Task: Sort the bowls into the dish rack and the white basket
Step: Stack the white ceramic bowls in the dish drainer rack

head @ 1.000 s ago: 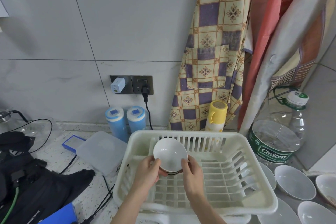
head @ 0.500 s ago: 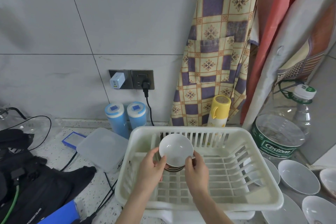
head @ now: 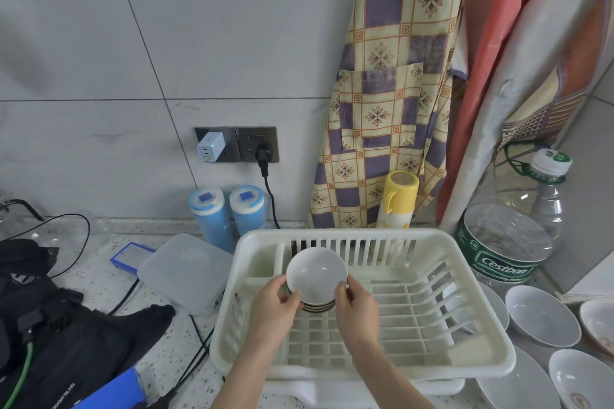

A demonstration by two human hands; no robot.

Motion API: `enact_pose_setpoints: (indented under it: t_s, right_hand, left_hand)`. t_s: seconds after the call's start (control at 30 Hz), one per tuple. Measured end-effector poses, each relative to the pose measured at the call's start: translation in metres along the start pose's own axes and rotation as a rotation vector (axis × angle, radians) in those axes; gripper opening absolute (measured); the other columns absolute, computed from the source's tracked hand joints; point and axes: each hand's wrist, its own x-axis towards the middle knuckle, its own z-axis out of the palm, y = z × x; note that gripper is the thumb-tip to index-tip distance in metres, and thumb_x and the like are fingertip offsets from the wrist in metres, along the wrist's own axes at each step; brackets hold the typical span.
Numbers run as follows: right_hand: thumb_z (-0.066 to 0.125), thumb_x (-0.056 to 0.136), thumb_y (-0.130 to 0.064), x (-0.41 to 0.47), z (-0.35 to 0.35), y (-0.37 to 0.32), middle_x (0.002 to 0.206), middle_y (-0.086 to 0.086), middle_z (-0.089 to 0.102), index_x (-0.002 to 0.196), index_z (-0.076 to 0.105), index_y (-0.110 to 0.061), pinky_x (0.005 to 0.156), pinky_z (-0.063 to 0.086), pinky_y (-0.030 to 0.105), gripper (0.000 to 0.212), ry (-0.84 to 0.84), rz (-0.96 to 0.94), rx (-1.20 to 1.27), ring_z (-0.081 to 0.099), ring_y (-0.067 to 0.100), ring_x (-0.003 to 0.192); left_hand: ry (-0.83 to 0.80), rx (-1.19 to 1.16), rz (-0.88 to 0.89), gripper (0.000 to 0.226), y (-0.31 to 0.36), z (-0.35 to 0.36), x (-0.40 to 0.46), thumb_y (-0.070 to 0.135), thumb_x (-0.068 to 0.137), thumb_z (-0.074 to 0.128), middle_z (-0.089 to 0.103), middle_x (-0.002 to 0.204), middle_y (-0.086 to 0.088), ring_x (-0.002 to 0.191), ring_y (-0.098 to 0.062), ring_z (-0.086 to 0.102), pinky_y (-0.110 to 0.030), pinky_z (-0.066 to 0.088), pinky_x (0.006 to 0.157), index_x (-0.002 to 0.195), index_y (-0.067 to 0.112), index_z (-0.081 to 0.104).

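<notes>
A small stack of white bowls point(head: 316, 279) with dark rims underneath is tilted toward me over the left part of the white dish rack point(head: 478, 279). My left hand point(head: 274, 310) grips the stack's left edge and my right hand point(head: 357, 310) grips its right edge. Whether the stack touches the rack floor is hidden by the hands. More white bowls point(head: 541, 315) lie on the counter to the right of the rack, one partly under its rim.
A large clear water bottle point(head: 508, 239) stands at the back right. A yellow flask point(head: 398, 199) and two blue canisters point(head: 229, 212) stand by the wall. A clear plastic lid point(head: 182, 272), cables and a black bag point(head: 66, 335) lie left of the rack. Hanging aprons cover the back right.
Both hands have carried the bowl stack slightly farther into the rack and lower; the camera has shifted a little. The grip is unchanged.
</notes>
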Motion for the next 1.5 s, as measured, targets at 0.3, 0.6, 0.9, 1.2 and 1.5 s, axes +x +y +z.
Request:
enact_pose_setpoints:
  t_s: [0.3, 0.6, 0.9, 1.2, 1.5]
  right_hand:
    - [0.046, 0.094, -0.054, -0.003, -0.005, -0.006, 0.091, -0.013, 0.064, 0.136, 0.05, -0.025, 0.062, 0.045, 0.025, 0.051, 0.014, 0.206, 0.102, 0.059, 0.001, 0.079]
    - [0.032, 0.097, -0.055, -0.004, -0.007, -0.008, 0.088, -0.001, 0.066, 0.093, 0.059, -0.023, 0.078, 0.056, 0.041, 0.042, -0.158, 0.265, 0.104, 0.063, 0.02, 0.061]
    - [0.037, 0.098, -0.049, 0.0, -0.003, 0.0, 0.101, 0.012, 0.072, 0.088, 0.067, -0.005, 0.067, 0.052, 0.032, 0.054, -0.143, 0.224, 0.016, 0.06, 0.018, 0.052]
    - [0.035, 0.098, -0.051, -0.004, -0.004, -0.003, 0.09, 0.005, 0.072, 0.083, 0.065, -0.011, 0.065, 0.053, 0.032, 0.052, -0.147, 0.236, 0.017, 0.063, 0.018, 0.054]
    - [0.032, 0.095, -0.052, -0.017, -0.016, -0.019, 0.103, 0.0, 0.069, 0.105, 0.06, -0.023, 0.083, 0.054, 0.037, 0.041, -0.099, 0.242, -0.017, 0.065, 0.019, 0.09]
  left_hand:
    - [0.117, 0.111, -0.094, 0.016, -0.002, -0.002, 0.002, 0.03, 0.091, 0.061, 0.074, 0.07, 0.002, 0.07, -0.007, 0.067, -0.018, 0.042, 0.057, 0.082, 0.019, 0.067]
    - [-0.039, 0.314, -0.098, 0.043, -0.011, 0.004, 0.01, 0.033, 0.095, 0.044, 0.045, 0.045, 0.002, 0.043, -0.014, 0.05, -0.026, 0.038, 0.052, 0.056, 0.015, 0.044]
    - [-0.13, 0.179, -0.176, 0.027, -0.015, 0.004, 0.012, 0.036, 0.101, 0.037, 0.057, 0.062, 0.002, 0.041, -0.008, 0.06, -0.029, 0.047, 0.062, 0.093, 0.021, 0.057]
    - [-0.125, 0.21, -0.151, 0.03, -0.013, 0.004, 0.011, 0.037, 0.1, 0.036, 0.053, 0.059, 0.002, 0.047, -0.014, 0.061, -0.035, 0.053, 0.072, 0.088, 0.019, 0.057]
    - [0.012, 0.2, -0.111, 0.035, -0.008, 0.001, 0.007, 0.03, 0.097, 0.042, 0.056, 0.055, 0.0, 0.049, -0.014, 0.056, -0.025, 0.04, 0.05, 0.07, 0.013, 0.056]
